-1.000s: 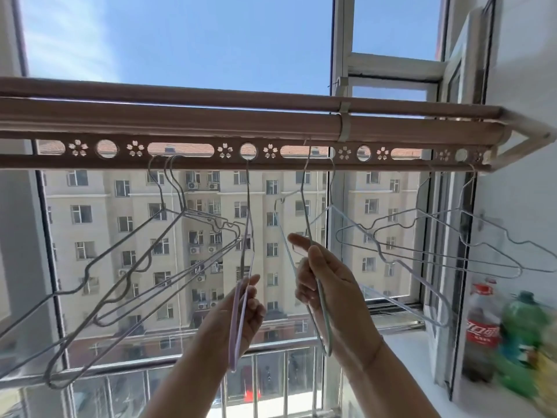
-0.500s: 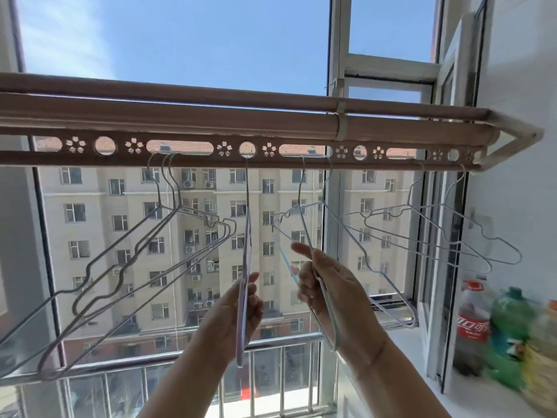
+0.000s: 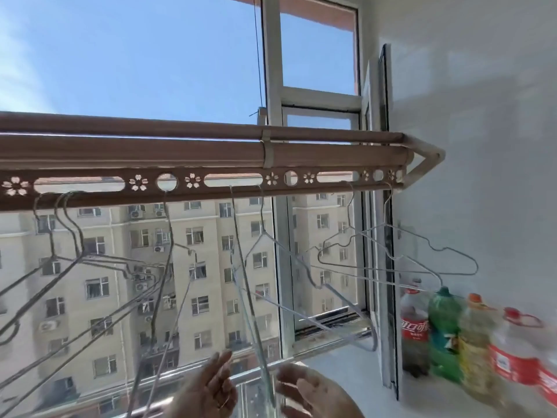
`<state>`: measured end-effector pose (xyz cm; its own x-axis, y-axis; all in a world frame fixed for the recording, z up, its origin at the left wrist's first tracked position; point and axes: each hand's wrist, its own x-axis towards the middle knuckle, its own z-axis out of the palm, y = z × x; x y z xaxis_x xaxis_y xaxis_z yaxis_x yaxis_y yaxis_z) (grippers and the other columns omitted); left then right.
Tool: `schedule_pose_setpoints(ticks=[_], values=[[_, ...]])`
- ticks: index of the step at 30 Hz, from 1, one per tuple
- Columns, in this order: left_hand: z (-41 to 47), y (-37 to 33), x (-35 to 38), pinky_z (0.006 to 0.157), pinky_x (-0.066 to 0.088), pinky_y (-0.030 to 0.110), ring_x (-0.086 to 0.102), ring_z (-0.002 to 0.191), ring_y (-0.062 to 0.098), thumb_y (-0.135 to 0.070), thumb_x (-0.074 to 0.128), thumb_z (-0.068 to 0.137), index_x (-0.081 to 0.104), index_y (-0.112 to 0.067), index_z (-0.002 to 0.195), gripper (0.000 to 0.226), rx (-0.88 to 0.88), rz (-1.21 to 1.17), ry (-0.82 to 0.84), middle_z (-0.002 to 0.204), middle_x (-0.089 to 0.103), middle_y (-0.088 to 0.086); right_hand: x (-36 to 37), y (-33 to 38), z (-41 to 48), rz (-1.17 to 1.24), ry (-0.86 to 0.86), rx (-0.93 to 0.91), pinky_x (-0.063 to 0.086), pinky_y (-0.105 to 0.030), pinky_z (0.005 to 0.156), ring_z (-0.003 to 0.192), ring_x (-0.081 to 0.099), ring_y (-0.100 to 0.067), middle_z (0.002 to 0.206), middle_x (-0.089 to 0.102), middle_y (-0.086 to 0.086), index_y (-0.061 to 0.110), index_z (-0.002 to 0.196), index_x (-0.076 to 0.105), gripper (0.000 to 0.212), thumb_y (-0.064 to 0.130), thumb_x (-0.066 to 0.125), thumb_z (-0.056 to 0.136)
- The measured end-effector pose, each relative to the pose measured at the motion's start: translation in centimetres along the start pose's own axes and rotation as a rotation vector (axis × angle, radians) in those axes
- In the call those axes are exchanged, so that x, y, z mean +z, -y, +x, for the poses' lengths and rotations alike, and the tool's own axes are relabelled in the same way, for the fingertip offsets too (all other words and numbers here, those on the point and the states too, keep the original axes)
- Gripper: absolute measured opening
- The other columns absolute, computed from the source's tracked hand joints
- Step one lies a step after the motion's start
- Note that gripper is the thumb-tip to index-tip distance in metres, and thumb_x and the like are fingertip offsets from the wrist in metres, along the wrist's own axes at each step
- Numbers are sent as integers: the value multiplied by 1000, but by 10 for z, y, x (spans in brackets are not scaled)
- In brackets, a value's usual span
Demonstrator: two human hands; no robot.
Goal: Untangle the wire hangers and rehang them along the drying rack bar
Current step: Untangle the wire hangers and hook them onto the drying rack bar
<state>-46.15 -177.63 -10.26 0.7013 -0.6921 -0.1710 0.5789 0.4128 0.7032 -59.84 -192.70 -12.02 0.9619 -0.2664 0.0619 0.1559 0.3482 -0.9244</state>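
Note:
The brown drying rack bar (image 3: 180, 155) runs across the view, with a perforated strip (image 3: 90, 197) under it. Several wire hangers hook into that strip. A tangled bunch (image 3: 90, 263) leans at the left. One hanger (image 3: 167, 251) hangs from a round hole, and an edge-on hanger (image 3: 245, 291) hangs from the middle slot. Two more hangers (image 3: 391, 254) hang at the right end. My left hand (image 3: 211, 384) and my right hand (image 3: 313, 393) are low in the view, fingers loose. They sit on either side of the edge-on hanger's lower end and hold nothing.
Several plastic bottles (image 3: 443, 333) stand on the white sill (image 3: 346, 372) at the right, next to the white wall. The window frame (image 3: 272, 70) rises behind the bar. A balcony railing (image 3: 90, 399) and a facing building lie beyond the glass.
Both hands have let go of the hangers they gripped and dropped lower, fingers spread. The two released hangers now hang free. The view has tilted up and shifted right.

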Motion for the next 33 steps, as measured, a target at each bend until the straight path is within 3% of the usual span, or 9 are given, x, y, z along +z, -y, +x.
schedule_pose_setpoints(ticks=[4, 6, 8, 10, 17, 21, 25, 29, 33], values=[[12, 10, 7, 33, 48, 29, 56, 33, 28, -8, 96, 26, 66, 5, 56, 45, 14, 77, 53, 45, 58, 17, -65, 25, -18, -32, -158, 12, 49, -38, 72, 85, 63, -38, 96, 64, -27, -12, 98, 63, 19, -4, 48, 90], [15, 18, 20, 40, 52, 32, 62, 43, 30, -17, 78, 72, 71, 0, 54, 25, 67, 104, -25, 55, 65, 17, -93, 48, -26, 14, -274, 15, 44, -41, 69, 84, 59, -37, 92, 63, -25, -10, 100, 62, 21, -2, 44, 92], [17, 22, 36, 60, 47, 33, 58, 64, 32, -18, 43, 96, 68, -4, 69, 40, 97, 102, -77, 72, 63, 18, -107, 75, -33, 41, -307, -9, 41, -39, 66, 80, 55, -35, 86, 61, -23, -9, 101, 61, 21, -1, 43, 92], [8, 22, 51, 66, 36, 32, 49, 73, 28, -16, 39, 97, 61, -2, 85, 29, 127, 126, -67, 79, 61, 15, -109, 97, -38, 31, -295, -25, 40, -38, 63, 73, 54, -33, 76, 61, -22, -9, 99, 61, 21, -1, 43, 92], [-20, 12, 51, 64, 41, 36, 55, 70, 28, -15, 54, 90, 64, 3, 100, 23, 96, 159, -186, 61, 69, 15, -51, 129, -38, -103, 86, 13, 49, -32, 52, 65, 59, -29, 74, 63, -23, -10, 94, 65, 30, 11, 63, 74], [-40, -4, 40, 64, 51, 36, 62, 78, 27, -30, 90, 46, 73, -6, 97, 59, 64, 215, -152, 84, 71, 13, -6, 144, -18, -265, 170, -135, 51, -24, 57, 67, 61, -19, 78, 65, -14, -5, 99, 64, 25, 13, 52, 85], [-54, -5, 50, 65, 41, 35, 54, 80, 27, -30, 59, 70, 61, 4, 109, 52, 183, 264, -102, 83, 66, 16, 28, 157, 12, -479, 67, -259, 50, -20, 67, 82, 59, -16, 89, 62, -9, 1, 107, 59, 26, 21, 50, 93], [-63, -5, 64, 61, 50, 36, 62, 76, 29, -26, 60, 78, 57, 3, 111, 43, 190, 286, -102, 89, 69, 20, 45, 156, 43, -525, -34, -263, 45, -19, 64, 87, 53, -14, 102, 57, -9, 1, 114, 52, 33, 26, 54, 92], [-67, -10, 73, 44, 52, 25, 62, 55, 21, -15, 59, 81, 61, 6, 97, 26, 110, 170, -97, 84, 69, 22, 61, 157, 61, -301, 25, -70, 44, -25, 64, 71, 57, -15, 82, 62, -7, 6, 91, 58, 18, 24, 54, 92]])
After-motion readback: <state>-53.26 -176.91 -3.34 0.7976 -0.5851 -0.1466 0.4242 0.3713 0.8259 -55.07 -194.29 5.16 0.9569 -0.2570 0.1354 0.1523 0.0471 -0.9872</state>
